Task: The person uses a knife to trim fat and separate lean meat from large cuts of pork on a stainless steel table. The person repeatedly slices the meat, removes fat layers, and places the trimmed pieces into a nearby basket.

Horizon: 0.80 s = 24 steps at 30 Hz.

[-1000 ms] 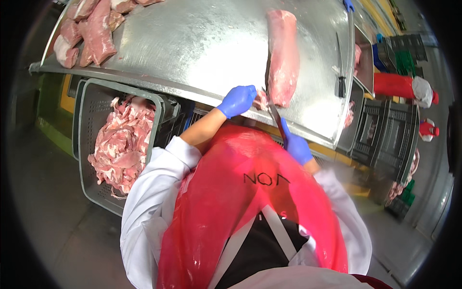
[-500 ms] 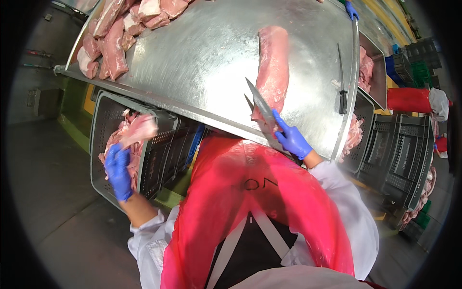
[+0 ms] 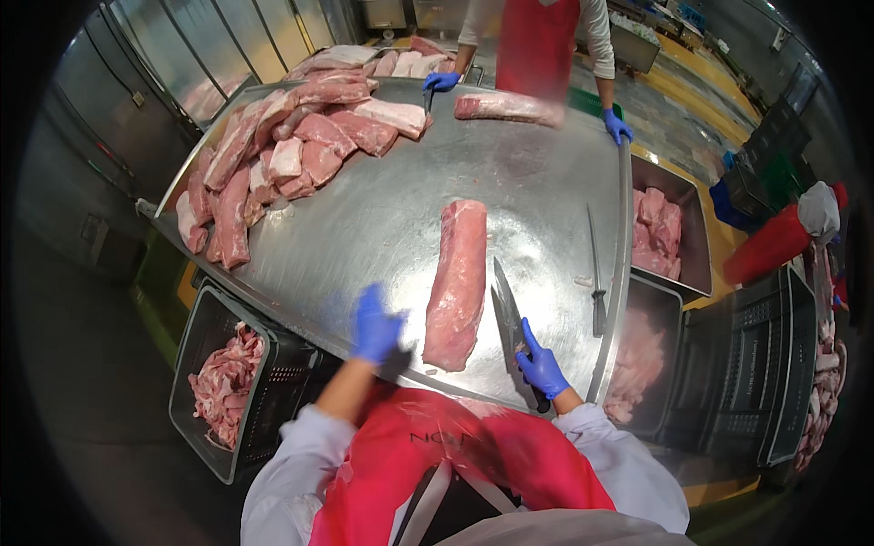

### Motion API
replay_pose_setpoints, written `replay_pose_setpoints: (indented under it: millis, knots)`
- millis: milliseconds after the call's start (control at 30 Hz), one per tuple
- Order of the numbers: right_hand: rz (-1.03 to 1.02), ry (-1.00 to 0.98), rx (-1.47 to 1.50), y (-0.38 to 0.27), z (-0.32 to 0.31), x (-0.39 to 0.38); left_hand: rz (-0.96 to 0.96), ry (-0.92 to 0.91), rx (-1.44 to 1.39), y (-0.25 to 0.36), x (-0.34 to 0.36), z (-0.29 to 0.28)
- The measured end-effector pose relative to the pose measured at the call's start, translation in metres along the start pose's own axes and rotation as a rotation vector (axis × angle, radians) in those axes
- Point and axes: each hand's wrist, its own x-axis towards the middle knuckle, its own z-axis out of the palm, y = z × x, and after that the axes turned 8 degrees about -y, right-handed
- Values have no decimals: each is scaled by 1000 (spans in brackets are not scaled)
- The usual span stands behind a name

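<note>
A long slab of pink boneless meat [image 3: 457, 287] lies on the metal table [image 3: 355, 227], its near end close to the front edge. To its right, my right hand [image 3: 541, 366], in a blue glove, grips a long-bladed knife [image 3: 506, 314], the tip pointing away from me. My left hand [image 3: 377, 326], gloved in blue and smeared by motion, hovers left of the slab near the table's edge. Its fingers look spread, with nothing seen in them. At lower left, a dark crate [image 3: 246, 455] holds meat trimmings [image 3: 229, 387].
Many meat pieces [image 3: 300, 146] are heaped at far left. A slender black-handled tool [image 3: 598, 309] lies at right. A metal bin [image 3: 696, 264] and another crate [image 3: 660, 414] with meat adjoin the right edge. Across the table stands a co-worker [image 3: 539, 45] by another slab [image 3: 508, 108].
My left hand has let go of the trimming it held over the left crate and moved right to the table. The knife has gone from the slab's left side to its right. The view has tilted up.
</note>
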Motion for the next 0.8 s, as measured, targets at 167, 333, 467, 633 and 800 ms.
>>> replay_pose_setpoints:
  millis: [167, 333, 467, 633, 800]
  knots:
    - [-124, 96, -47, 24, -7, -15, -127, -271, 859, 140, 64, 139]
    - [89, 260, -3, 61, -12, -69, -249, -443, 249, 129, 99, 111]
    - [149, 244, 43, 78, -7, -100, -402, -496, 65, 56, 142, 103]
    - [223, 262, 73, 77, -1, -107, -415, -560, 43, 53, 157, 96]
    - [200, 249, -14, 47, -6, -99, -336, -306, 718, 130, 128, 125]
